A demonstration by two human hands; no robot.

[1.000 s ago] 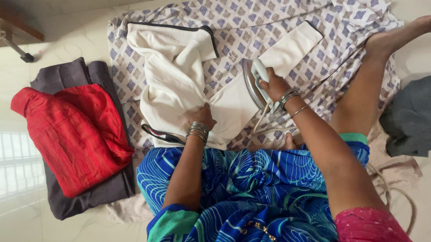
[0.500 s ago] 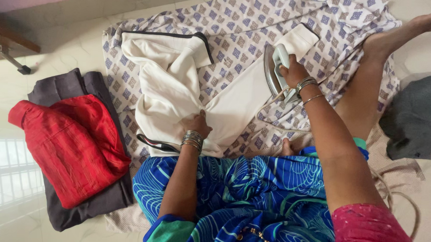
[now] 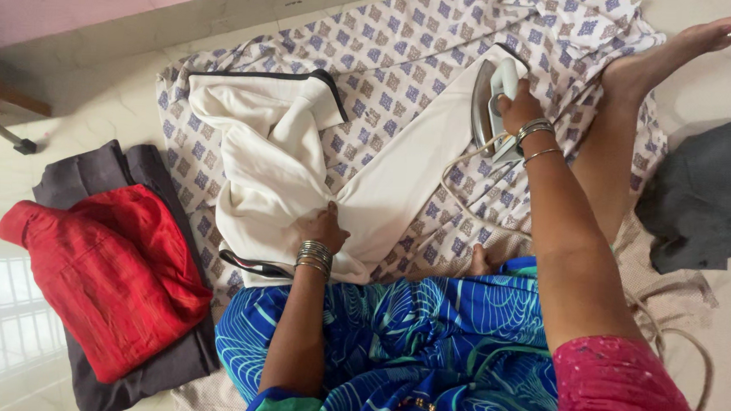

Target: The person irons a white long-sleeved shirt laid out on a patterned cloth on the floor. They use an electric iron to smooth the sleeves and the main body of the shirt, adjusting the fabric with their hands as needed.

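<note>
Sliding iron farther up sleeve

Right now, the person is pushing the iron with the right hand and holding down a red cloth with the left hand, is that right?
Not quite. In the head view the left hand presses on the cream garment, not a red one. The red garment lies untouched to the side. The right hand does grip the iron.

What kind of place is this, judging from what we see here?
Probably a room at home: a patterned sheet is spread on a pale tiled floor, the right hand holds an iron, and folded clothes lie nearby.
</note>
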